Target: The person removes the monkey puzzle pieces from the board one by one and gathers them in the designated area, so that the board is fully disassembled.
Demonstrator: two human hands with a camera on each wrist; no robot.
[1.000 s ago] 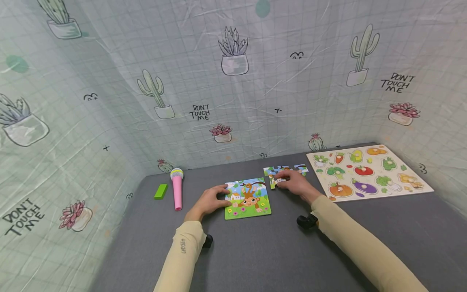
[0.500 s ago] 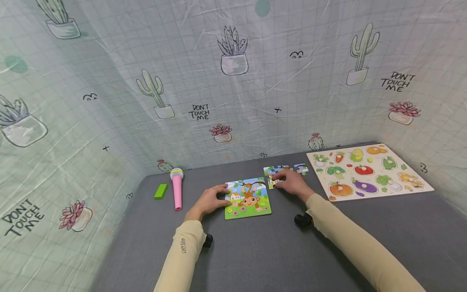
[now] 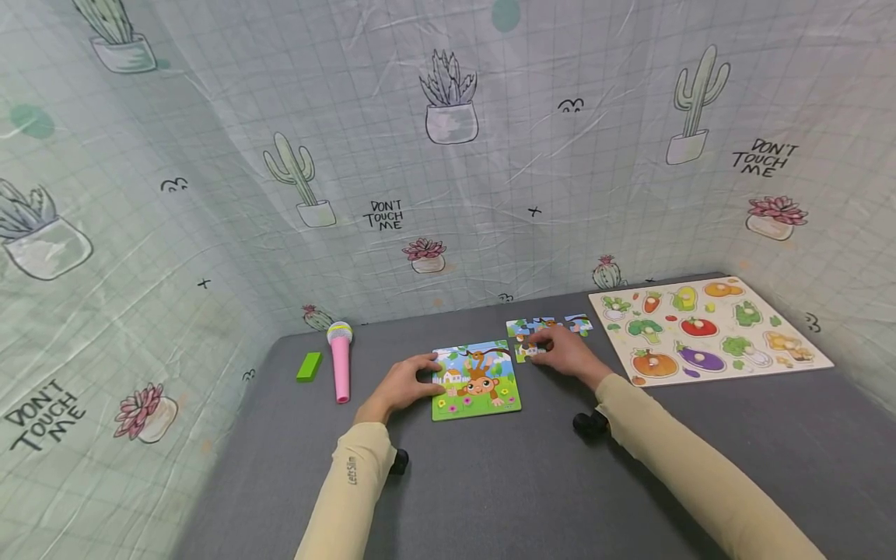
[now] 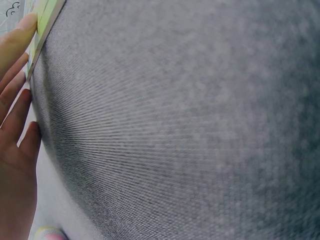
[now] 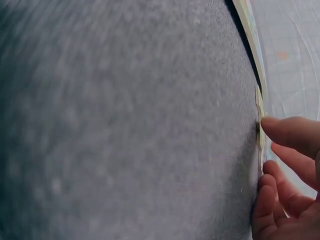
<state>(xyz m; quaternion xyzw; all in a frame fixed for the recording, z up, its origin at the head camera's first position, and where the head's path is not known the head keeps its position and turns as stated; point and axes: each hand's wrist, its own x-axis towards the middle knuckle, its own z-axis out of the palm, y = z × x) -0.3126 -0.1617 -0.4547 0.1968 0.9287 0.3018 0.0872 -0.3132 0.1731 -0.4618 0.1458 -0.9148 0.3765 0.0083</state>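
Note:
My left hand [image 3: 402,385] rests at the left edge of the monkey picture puzzle [image 3: 479,389], thumb and fingertips on its border. In the left wrist view, the fingers of my left hand [image 4: 17,120] are extended and touch the puzzle's edge [image 4: 46,22]. My right hand [image 3: 567,351] lies over a small group of joined puzzle pieces [image 3: 519,327] behind and right of the puzzle. Its thumb and fingertips touch the lower pieces, partly covering them. In the right wrist view, the thumb of my right hand [image 5: 290,170] meets the thin edge of a piece [image 5: 260,107].
A wooden board with vegetable pictures [image 3: 672,317] lies at the right. On the left are a pink toy microphone [image 3: 340,365] and a green block [image 3: 309,367]. A patterned cloth [image 3: 490,179] hangs behind the grey table [image 3: 476,482].
My right hand shifted left with its fingers on the lower pieces, then slightly back right; the lower pieces now sit closer under the upper ones. My left hand stayed in place.

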